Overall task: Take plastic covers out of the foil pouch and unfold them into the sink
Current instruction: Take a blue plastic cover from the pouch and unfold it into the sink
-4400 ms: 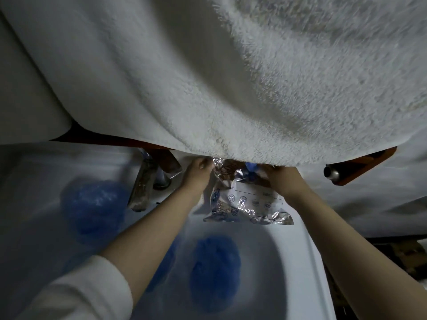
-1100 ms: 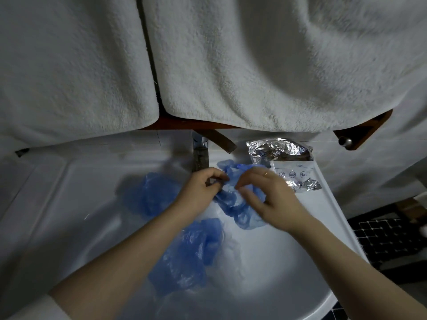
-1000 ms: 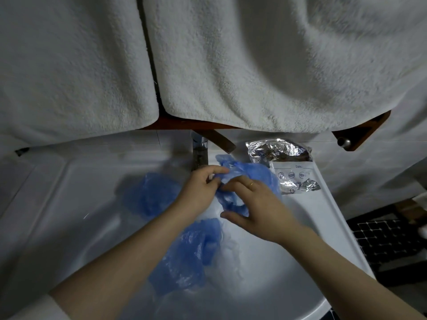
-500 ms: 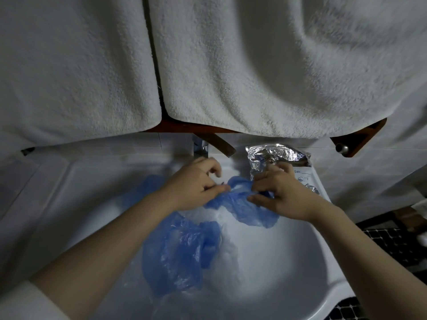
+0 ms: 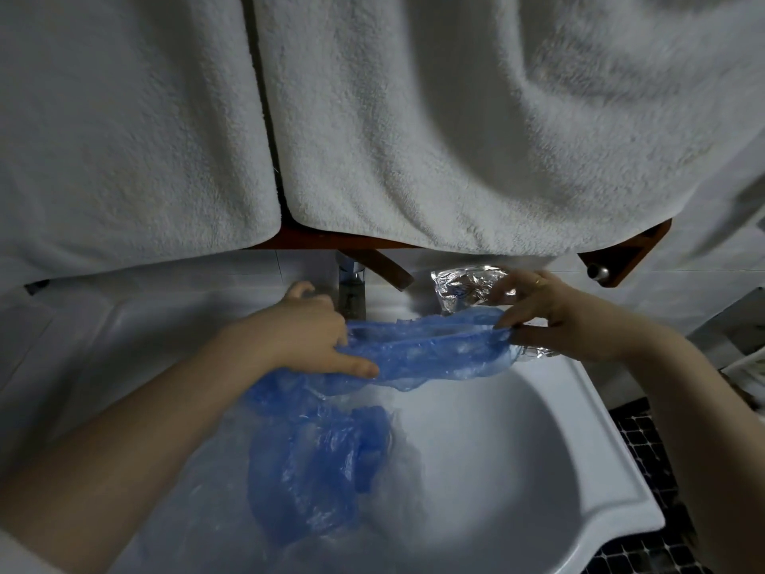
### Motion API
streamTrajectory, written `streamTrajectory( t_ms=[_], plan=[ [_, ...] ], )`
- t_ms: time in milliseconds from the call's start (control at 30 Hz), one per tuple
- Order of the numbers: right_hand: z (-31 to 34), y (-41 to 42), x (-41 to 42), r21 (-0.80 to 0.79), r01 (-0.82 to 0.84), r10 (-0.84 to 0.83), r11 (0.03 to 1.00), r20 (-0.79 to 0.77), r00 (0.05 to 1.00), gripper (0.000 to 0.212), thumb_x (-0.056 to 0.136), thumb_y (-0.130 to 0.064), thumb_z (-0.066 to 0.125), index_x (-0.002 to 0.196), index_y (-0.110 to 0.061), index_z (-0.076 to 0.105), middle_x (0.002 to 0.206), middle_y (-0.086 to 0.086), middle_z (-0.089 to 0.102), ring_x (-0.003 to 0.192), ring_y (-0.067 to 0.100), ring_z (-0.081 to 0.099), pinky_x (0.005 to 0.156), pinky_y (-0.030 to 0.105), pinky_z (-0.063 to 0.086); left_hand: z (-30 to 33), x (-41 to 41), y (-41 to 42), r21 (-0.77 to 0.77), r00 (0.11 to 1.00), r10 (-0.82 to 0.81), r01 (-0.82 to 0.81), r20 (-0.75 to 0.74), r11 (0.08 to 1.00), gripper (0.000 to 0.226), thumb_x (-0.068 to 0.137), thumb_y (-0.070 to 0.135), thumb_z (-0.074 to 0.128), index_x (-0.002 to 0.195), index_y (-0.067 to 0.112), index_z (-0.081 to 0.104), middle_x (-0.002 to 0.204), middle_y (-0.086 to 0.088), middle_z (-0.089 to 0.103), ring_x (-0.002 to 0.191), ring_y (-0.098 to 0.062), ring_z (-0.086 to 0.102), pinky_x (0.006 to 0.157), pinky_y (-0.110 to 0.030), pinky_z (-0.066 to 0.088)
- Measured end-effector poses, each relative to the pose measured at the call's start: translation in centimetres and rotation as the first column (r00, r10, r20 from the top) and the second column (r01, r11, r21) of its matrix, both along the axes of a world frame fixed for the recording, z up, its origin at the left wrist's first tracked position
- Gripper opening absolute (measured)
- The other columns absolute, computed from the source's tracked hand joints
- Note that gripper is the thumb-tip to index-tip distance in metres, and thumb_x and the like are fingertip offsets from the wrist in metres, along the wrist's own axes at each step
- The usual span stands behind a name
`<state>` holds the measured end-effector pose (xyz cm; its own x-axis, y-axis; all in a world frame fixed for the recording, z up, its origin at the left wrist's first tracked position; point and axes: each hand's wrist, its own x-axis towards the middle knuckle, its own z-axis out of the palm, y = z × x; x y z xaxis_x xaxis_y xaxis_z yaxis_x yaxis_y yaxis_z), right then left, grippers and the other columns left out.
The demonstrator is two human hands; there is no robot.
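Crinkled translucent blue plastic cover [image 5: 426,350] stretched 9-to-3 o'clock over white sink [image 5: 517,470]; left hand [image 5: 306,337] and right hand [image 5: 554,312] pinch opposite ends, equally near.

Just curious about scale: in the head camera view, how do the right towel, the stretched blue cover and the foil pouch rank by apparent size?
1. Right white towel, by far the largest, though it hangs nearest the camera.
2. Stretched blue plastic cover.
3. Foil pouch, smallest; the right hand partly hides it.
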<state>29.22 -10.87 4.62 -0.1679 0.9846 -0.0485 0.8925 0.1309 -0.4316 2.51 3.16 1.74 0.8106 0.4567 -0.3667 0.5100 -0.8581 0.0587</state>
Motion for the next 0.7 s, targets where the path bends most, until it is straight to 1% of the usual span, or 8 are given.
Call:
streamTrajectory(
  t_ms=[67,133,233,367,433,500,600,700],
  plan=[
    [-0.1,0.2,-0.4,-0.026,0.056,-0.059,0.998,-0.129,0.99,0.012,0.084,-0.037,0.063,0.075,-0.036,0.071,0.092,-0.015,0.062,0.084,-0.001,0.058,0.08,0.016,0.044,0.1,-0.1,-0.2,-0.068,0.982,0.051,-0.039,0.184,0.997,0.061,0.079,0.07,0.046,0.054,0.014,0.042,0.058,0.0,0.047,0.066,-0.01,0.048,0.085,-0.022,0.038],
    [-0.7,0.5,-1.3,0.002,0.182,-0.172,0.983,-0.307,0.936,0.031,0.084,0.001,0.064,0.071,-0.028,0.066,0.076,-0.009,0.065,0.068,-0.006,0.057,0.07,0.008,0.042,0.2,0.1,-0.8,-0.138,0.835,0.086,-0.012,0.544,0.99,0.047,0.081,0.05,0.065,0.059,0.011,0.051,0.056,-0.003,0.048,0.055,-0.01,0.045,0.059,-0.018,0.036],
    [-1.6,0.9,-2.8,-0.006,0.367,-0.297,0.93,-0.6,0.743,0.04,0.077,0.021,0.054,0.083,-0.018,0.059,0.079,0.002,0.063,0.069,0.006,0.057,0.066,0.015,0.045,0.7,0.4,-1.6,-0.209,0.529,0.175,0.004,0.83,0.978,0.014,0.077,0.015,0.075,0.08,0.016,0.061,0.076,0.008,0.057,0.075,0.003,0.053,0.067,-0.004,0.036],
    [-2.7,1.6,-3.2,0.046,0.38,-0.358,0.924,-0.249,0.9,0.028,0.08,0.009,0.059,0.095,-0.014,0.068,0.075,-0.003,0.059,0.074,0.017,0.052,0.062,0.01,0.037,0.7,0.5,-1.2,-0.183,0.545,0.248,-0.172,0.801,0.968,0.05,0.076,-0.006,0.065,0.121,0.013,0.056,0.114,0.007,0.047,0.095,0.001,0.048,0.079,-0.004,0.033],
    [-2.9,1.7,-2.8,0.116,0.476,-0.442,0.872,-0.233,0.866,0.015,0.081,0.004,0.058,0.087,-0.005,0.068,0.071,0.007,0.057,0.073,0.02,0.049,0.058,0.013,0.034,0.0,0.1,-0.6,-0.124,0.592,0.273,-0.279,0.758,0.952,0.044,0.078,-0.006,0.061,0.119,0.009,0.058,0.115,0.003,0.051,0.097,-0.011,0.051,0.077,-0.014,0.035],
    [-2.5,1.3,-3.1,-0.022,0.56,-0.442,0.828,-0.642,0.627,0.011,0.085,0.003,0.055,0.083,-0.002,0.065,0.077,0.02,0.062,0.075,0.022,0.055,0.068,0.023,0.045,-0.8,-0.2,-0.2,-0.122,0.59,0.321,-0.353,0.741,0.928,0.025,0.081,-0.003,0.059,0.104,0.006,0.065,0.101,-0.006,0.062,0.088,-0.019,0.057,0.069,-0.022,0.038],
    [-2.3,0.7,-3.7,-0.27,0.328,-0.272,0.905,-0.961,-0.039,0.023,0.084,-0.006,0.048,0.081,-0.003,0.071,0.082,0.011,0.07,0.074,0.018,0.066,0.069,0.027,0.057,-1.7,-0.3,0.0,-0.262,0.469,0.445,-0.404,0.763,0.876,0.01,0.084,0.001,0.058,0.09,0.007,0.064,0.084,-0.004,0.062,0.075,-0.016,0.055,0.059,-0.014,0.036],
    [-3.5,1.0,-4.6,-0.292,0.217,-0.243,0.931,-0.943,-0.226,0.017,0.072,-0.012,0.068,0.083,-0.002,0.073,0.088,0.011,0.071,0.077,0.018,0.069,0.069,0.028,0.058,-2.0,0.3,0.0,-0.566,0.285,0.706,-0.44,0.648,0.697,0.012,0.088,0.006,0.056,0.079,0.012,0.061,0.075,-0.001,0.061,0.07,-0.013,0.054,0.062,-0.019,0.041]
  ],
)
